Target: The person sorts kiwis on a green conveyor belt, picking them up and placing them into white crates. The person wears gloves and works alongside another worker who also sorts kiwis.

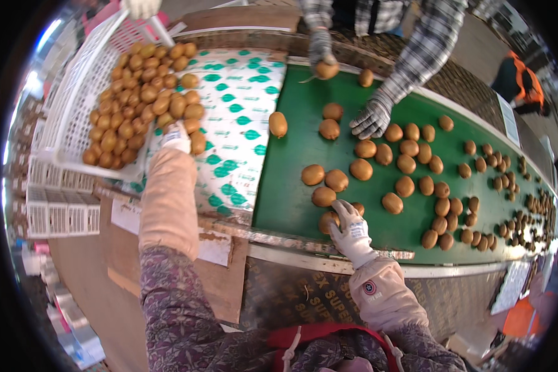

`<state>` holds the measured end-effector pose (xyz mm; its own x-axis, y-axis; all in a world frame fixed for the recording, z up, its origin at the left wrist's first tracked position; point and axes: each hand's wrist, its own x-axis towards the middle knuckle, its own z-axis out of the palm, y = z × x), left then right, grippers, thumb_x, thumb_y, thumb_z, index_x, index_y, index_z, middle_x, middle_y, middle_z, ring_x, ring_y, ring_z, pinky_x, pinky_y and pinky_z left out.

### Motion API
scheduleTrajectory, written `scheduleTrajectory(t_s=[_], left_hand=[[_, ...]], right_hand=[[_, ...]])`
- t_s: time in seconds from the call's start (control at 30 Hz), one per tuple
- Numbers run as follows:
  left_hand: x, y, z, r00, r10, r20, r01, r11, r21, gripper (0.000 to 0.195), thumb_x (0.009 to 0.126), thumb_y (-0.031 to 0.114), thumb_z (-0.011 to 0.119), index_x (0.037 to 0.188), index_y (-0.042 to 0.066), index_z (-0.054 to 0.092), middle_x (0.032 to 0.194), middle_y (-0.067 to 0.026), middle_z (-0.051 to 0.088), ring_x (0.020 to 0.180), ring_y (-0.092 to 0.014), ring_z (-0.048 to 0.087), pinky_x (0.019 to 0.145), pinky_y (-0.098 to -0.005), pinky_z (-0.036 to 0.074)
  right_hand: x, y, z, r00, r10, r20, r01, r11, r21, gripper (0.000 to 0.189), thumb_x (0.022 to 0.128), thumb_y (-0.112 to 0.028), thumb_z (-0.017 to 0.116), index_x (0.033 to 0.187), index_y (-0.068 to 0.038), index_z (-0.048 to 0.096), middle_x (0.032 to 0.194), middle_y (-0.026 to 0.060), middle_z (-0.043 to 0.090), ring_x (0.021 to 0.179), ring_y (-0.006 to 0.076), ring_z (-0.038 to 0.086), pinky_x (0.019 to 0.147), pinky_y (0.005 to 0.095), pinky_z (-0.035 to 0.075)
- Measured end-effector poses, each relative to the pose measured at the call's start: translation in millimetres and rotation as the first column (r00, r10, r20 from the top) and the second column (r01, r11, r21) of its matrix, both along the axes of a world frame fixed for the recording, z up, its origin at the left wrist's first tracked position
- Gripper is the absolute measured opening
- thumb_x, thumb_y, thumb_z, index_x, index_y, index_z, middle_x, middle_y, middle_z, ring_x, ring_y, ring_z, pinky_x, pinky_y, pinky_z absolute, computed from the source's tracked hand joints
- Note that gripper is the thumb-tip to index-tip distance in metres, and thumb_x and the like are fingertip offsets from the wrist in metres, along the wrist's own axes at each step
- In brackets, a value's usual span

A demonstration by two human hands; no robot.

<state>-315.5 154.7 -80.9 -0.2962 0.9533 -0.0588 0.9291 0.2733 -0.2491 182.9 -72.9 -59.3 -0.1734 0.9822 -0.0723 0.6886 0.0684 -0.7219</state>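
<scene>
My left hand (pixel 176 137), in a white work glove, reaches to the near edge of a heap of kiwifruit (pixel 130 100). Its fingers are partly hidden among the fruit, so its grip does not show. The heap spills from a tilted white plastic crate (pixel 81 93) onto a white sheet with green print (pixel 232 139). Over the green conveyor belt (pixel 288 153), my gloved right hand (pixel 352 229) has its thumb and fingers around the side of a kiwifruit (pixel 328 222). Another kiwifruit (pixel 358 209) peeks out behind that hand.
Across the belt, a co-worker's striped gloved hand (pixel 374 114) rests near several fruits; their other hand (pixel 323 51) is at a kiwifruit (pixel 327 69). Another white-gloved hand (pixel 142 7) is at the crate's far end. A worn rail (pixel 279 238) borders the near side. Crates (pixel 63 211) stand at left.
</scene>
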Motion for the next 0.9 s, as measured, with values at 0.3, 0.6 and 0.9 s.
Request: scheduleTrajectory(t_s=[0.3,0.6,0.9], left_hand=[[25.2,-36.1,55.4,0.908,-0.091,0.408,0.022,0.985,0.170,0.042,0.096,0.036,0.045,0.119,0.003,0.056,0.122,-0.0220,0.055,0.108,-0.040,0.054,0.093,-0.0448,0.043],[310.7,-136.8,104.6,0.347,-0.483,0.804,0.675,0.723,0.144,0.008,0.084,0.013,0.058,0.082,0.006,0.057,0.073,-0.0118,0.060,0.070,-0.032,0.060,0.061,-0.0416,0.047],[311.9,-139.8,81.2,0.558,-0.686,0.466,0.595,0.723,0.351,0.045,0.090,0.018,0.059,0.131,0.006,0.047,0.125,-0.0216,0.055,0.112,-0.038,0.054,0.093,-0.0412,0.046]], right_hand=[[3.0,32.1,16.9,0.994,0.003,-0.108,-0.008,0.999,-0.049,0.059,0.082,-0.026,0.064,0.134,-0.006,0.043,0.133,0.0221,0.047,0.119,0.0395,0.049,0.100,0.0456,0.041],[20.6,81.1,38.0,0.691,0.107,-0.714,-0.358,0.910,-0.210,0.061,0.085,-0.022,0.066,0.139,-0.009,0.040,0.122,0.0148,0.056,0.111,0.0283,0.056,0.095,0.0350,0.044],[156.2,112.5,59.4,0.993,-0.112,0.034,0.094,0.938,0.334,0.030,0.073,-0.020,0.065,0.097,-0.005,0.056,0.097,0.0164,0.058,0.092,0.0365,0.059,0.076,0.0439,0.049]])
